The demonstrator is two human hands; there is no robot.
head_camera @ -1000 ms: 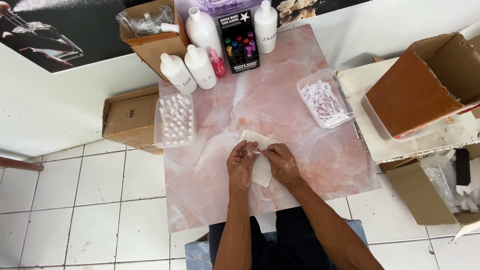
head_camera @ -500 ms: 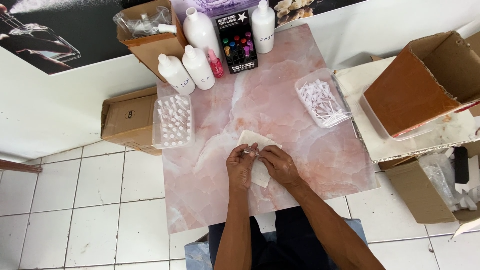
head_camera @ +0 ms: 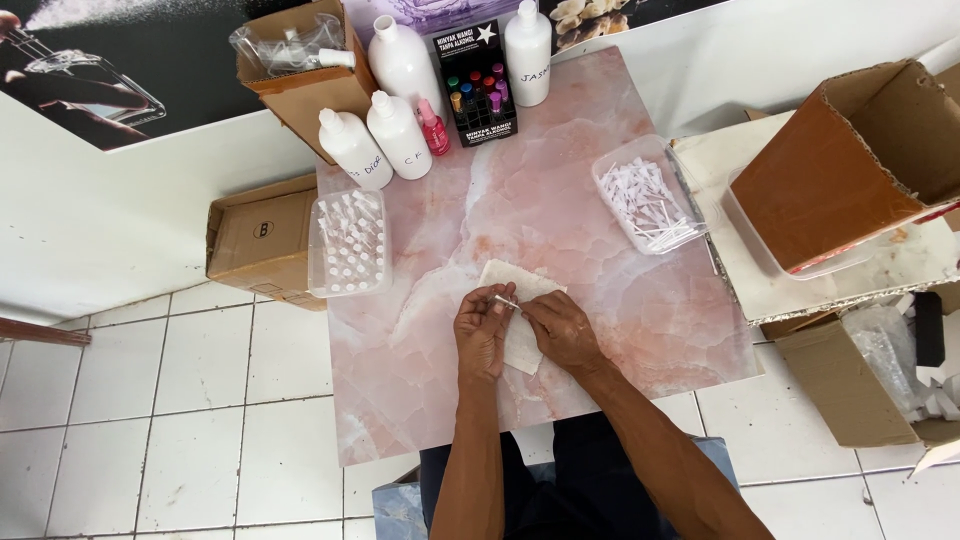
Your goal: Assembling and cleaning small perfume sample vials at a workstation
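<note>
A black box [head_camera: 477, 85] is standing among white bottles [head_camera: 398, 135]; the left hand [head_camera: 482, 330] and right hand [head_camera: 560, 330] are pinching a thin tube [head_camera: 505, 302] over a white cloth [head_camera: 520, 345].

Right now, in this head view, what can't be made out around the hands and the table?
- Small thin object pinched between left hand and right hand: too small to identify.
- White cloth: its middle is covered by both hands.
- Clear tray of small white pieces: pieces too small to tell apart.
- Brown cardboard box: cut off by the right edge.
</note>
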